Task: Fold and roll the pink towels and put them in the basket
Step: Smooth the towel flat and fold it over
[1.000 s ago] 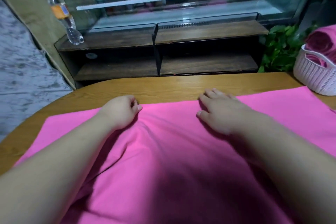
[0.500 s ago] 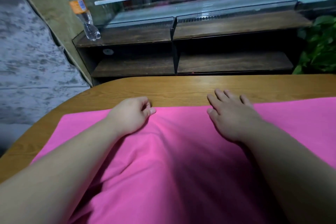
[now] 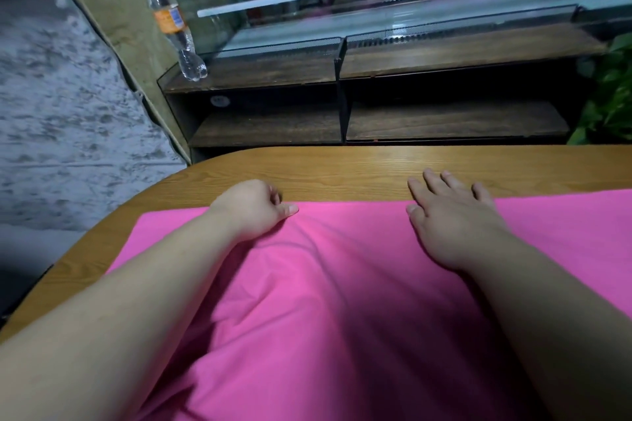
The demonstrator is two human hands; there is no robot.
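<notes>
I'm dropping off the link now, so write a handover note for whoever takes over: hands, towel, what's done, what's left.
Left hand: fingers curled, pinching the far edge of the pink towel.
Right hand: flat, fingers spread, palm on the same edge, fingertips on the table.
Towel: spread on the table, creased near the left hand. Basket not in view.
Done: towel laid out; no fold or roll visible.
Left: fold it, roll it, put it in the basket.

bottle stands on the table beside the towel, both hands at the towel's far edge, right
No: the head view shows the bottle on the shelf behind the table, not on it. The left hand and right hand are at the towel's far edge.
</notes>
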